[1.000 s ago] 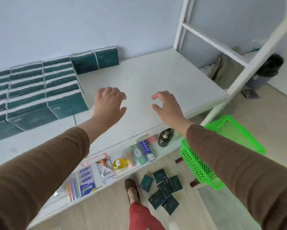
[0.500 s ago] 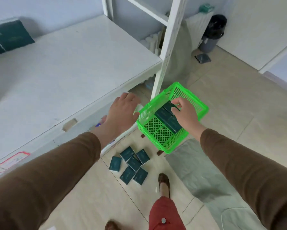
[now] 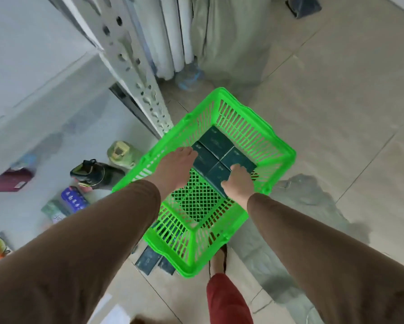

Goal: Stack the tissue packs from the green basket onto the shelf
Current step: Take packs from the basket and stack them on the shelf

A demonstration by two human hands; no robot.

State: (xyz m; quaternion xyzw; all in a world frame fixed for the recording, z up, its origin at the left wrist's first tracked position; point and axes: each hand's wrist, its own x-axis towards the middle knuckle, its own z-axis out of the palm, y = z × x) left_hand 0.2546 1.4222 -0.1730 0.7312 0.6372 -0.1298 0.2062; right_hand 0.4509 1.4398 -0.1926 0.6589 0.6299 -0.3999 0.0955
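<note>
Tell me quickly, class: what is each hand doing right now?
Left hand: fingers hidden inside the green basket, cannot tell.
Right hand: grips a tissue pack.

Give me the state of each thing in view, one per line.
Basket: upright on the floor, part filled.
Packs in basket: four dark ones lying flat at the far end.
Left hand: inside the basket, fingers on a pack's edge; grip unclear.
Right hand: fingers curled on the nearest pack.
Packs on floor: lying flat beside the basket.

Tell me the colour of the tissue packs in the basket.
Dark green tissue packs, best seen in the head view.
</note>
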